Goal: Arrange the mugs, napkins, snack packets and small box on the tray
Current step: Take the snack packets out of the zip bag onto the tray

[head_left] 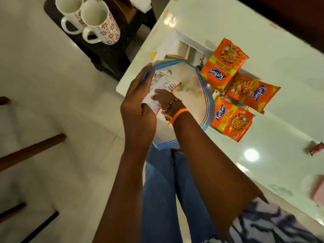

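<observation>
My left hand (138, 102) grips the rim of a clear zip bag with blue edging (196, 95), held open over the table's near corner. My right hand (162, 99) reaches down inside the bag and touches a snack packet (157, 85) whose printed back shows through the plastic; its grip is hidden. Three orange snack packets (226, 65) (252, 92) (233, 118) lie on the white table beside the bag. Two white mugs with red flower patterns (100, 21) (70, 13) stand on a dark tray (112, 50) at the upper left, next to a brown box (122, 9) and white napkins (143, 4).
The glossy white table (245, 28) fills the right side, with a white-framed item (182, 44) under the bag, a small red wrapper (315, 149) and a pink object (317, 188) near its right edge. Brown furniture legs (31, 149) cross the pale floor at left.
</observation>
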Action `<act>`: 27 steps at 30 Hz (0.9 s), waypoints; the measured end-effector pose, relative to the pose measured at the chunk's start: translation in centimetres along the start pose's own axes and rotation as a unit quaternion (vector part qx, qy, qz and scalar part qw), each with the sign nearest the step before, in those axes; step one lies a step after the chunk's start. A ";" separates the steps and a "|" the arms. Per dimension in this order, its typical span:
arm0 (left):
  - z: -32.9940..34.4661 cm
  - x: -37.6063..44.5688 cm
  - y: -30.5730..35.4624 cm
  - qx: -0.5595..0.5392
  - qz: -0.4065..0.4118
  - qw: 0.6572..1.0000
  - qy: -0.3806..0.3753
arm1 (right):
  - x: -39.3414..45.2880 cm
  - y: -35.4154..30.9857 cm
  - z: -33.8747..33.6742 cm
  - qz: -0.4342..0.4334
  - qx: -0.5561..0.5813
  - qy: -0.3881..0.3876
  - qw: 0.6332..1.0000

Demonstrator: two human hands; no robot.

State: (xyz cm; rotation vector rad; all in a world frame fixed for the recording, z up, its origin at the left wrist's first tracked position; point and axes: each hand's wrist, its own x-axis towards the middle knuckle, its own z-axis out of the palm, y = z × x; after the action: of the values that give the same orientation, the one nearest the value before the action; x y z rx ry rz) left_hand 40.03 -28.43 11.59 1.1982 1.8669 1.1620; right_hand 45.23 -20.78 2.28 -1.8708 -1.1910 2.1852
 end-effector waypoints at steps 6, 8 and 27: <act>-3.2 -1.4 0.2 0.057 0.036 0.998 0.017 | 0.0 -0.4 4.2 -0.100 -0.141 0.115 0.978; -3.9 -1.0 0.7 0.090 0.056 0.994 0.015 | -1.6 -0.6 4.7 -0.151 -0.179 0.127 0.964; -1.7 3.5 1.4 0.327 -0.008 0.928 -0.178 | -16.2 -1.3 -10.7 -0.214 0.110 0.059 0.969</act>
State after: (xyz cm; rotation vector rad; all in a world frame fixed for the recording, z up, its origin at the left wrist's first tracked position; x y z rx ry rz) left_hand 37.71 -25.54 13.47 1.6069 2.0179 0.2532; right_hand 58.34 -22.05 16.61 -1.4684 -1.1440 1.8592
